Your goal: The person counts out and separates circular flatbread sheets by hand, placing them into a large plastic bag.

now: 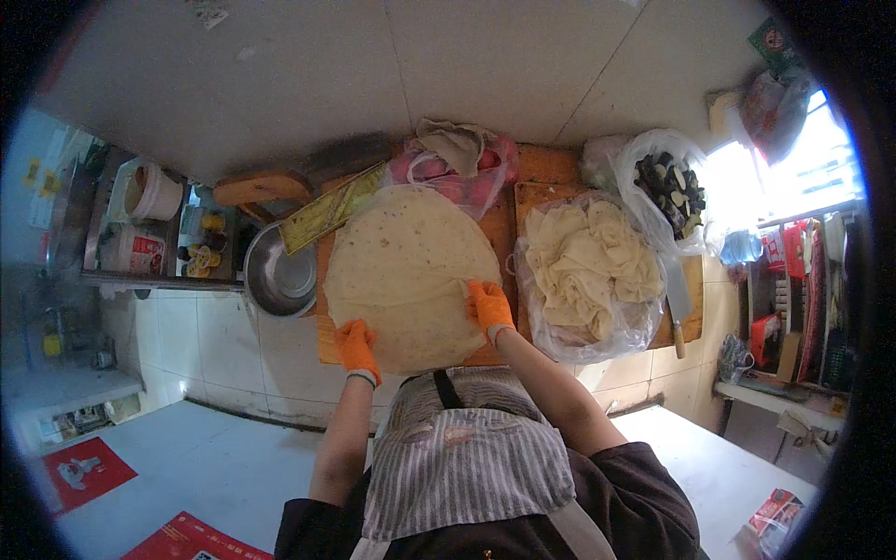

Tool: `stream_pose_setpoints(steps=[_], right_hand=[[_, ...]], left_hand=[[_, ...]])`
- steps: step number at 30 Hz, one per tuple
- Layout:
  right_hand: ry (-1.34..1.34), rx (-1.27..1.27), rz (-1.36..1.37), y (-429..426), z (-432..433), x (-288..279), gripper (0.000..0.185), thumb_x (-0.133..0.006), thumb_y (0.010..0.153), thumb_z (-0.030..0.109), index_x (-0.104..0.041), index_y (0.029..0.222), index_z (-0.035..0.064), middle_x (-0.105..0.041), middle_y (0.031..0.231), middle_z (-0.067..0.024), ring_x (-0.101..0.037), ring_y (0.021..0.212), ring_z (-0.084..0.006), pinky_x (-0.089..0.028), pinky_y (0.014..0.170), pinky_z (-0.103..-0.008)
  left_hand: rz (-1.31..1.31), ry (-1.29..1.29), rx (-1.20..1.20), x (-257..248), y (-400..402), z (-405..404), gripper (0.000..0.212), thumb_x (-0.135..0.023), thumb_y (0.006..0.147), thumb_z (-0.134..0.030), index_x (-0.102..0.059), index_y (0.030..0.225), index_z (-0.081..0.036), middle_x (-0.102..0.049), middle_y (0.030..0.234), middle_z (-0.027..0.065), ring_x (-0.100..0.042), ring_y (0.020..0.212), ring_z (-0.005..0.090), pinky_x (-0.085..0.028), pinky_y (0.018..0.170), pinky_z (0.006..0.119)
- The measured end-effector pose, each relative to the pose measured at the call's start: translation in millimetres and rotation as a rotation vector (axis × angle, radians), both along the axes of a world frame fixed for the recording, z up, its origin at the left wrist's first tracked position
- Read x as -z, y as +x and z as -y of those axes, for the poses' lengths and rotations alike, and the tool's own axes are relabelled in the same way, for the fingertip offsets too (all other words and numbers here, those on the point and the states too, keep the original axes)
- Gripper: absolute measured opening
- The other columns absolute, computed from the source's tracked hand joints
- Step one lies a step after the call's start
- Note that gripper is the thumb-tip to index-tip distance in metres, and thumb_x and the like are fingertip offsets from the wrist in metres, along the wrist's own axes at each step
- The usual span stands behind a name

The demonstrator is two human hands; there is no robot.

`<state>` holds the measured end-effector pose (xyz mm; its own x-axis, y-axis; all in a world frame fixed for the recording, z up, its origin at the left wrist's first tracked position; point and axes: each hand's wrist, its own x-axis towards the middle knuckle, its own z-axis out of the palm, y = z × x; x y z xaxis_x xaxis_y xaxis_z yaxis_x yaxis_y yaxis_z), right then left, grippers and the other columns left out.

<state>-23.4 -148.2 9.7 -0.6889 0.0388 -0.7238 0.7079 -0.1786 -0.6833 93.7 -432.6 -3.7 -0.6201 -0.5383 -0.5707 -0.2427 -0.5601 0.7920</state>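
A large, thin, round sheet of pale food (413,245), like flatbread or bean-curd skin, lies over a wooden board (327,344). It has small brown specks, and a crease crosses its middle. Wearing an orange glove, my left hand (358,348) grips the sheet's lower left edge. My right hand (490,306), gloved the same way, pinches the sheet near its right edge, at the end of the crease. The sheet's lower edge reaches over the front of the board towards my striped apron (465,476).
To the right, crumpled pale sheets (595,259) lie in a clear plastic bag beside a knife (677,301). Behind it stands a bag of dark cut pieces (668,185). A metal bowl (280,273), a yellowish tray (332,210) and a pink bag (455,168) surround the sheet.
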Motion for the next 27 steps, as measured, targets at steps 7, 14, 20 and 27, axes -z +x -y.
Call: stream_pose_setpoints(steps=[7,14,20,27], right_hand=[[0.573,-0.703,-0.035,-12.7,5.0,-45.1,0.057,-0.069,0.085,0.049,-0.068,0.109,-0.0027,-0.072,0.088,-0.0161,-0.071,0.072,-0.0258,-0.054,0.065,-0.0408],[0.615,-0.97,-0.281,-19.6,-18.7,-8.2,0.037,-0.064,0.091,0.037,-0.07,0.111,0.0064,-0.074,0.092,-0.0181,-0.072,0.084,-0.0364,-0.055,0.068,-0.0464],[0.587,-1.563,-0.205,-8.4,-30.1,0.7,0.032,-0.057,0.095,0.031,-0.069,0.116,0.0096,-0.074,0.1,-0.018,-0.071,0.089,-0.0386,-0.055,0.081,-0.0495],[0.613,-1.121,-0.239,22.2,-63.1,-30.3,0.033,-0.062,0.094,0.038,-0.071,0.096,0.0057,-0.071,0.081,-0.0123,-0.068,0.066,-0.0253,-0.052,0.054,-0.0374]], left_hand=[[0.462,-1.474,0.692,-41.2,-17.7,-51.4,0.035,-0.072,0.087,-0.022,-0.06,0.114,-0.005,-0.061,0.125,0.013,-0.057,0.119,0.0302,-0.047,0.096,0.04],[0.396,-1.548,1.176,-62.8,-38.8,-30.0,0.021,-0.062,0.089,-0.024,-0.069,0.094,-0.006,-0.07,0.097,0.0204,-0.067,0.094,0.0391,-0.052,0.083,0.052],[0.116,-1.633,1.307,-74.7,10.7,-32.1,0.018,-0.06,0.088,-0.022,-0.067,0.079,-0.008,-0.068,0.083,0.0156,-0.066,0.079,0.0387,-0.05,0.073,0.052],[0.12,-1.395,1.459,-101.7,30.6,-79.3,0.026,-0.066,0.087,-0.027,-0.07,0.106,-0.01,-0.072,0.098,0.0141,-0.068,0.093,0.0363,-0.052,0.082,0.049]])
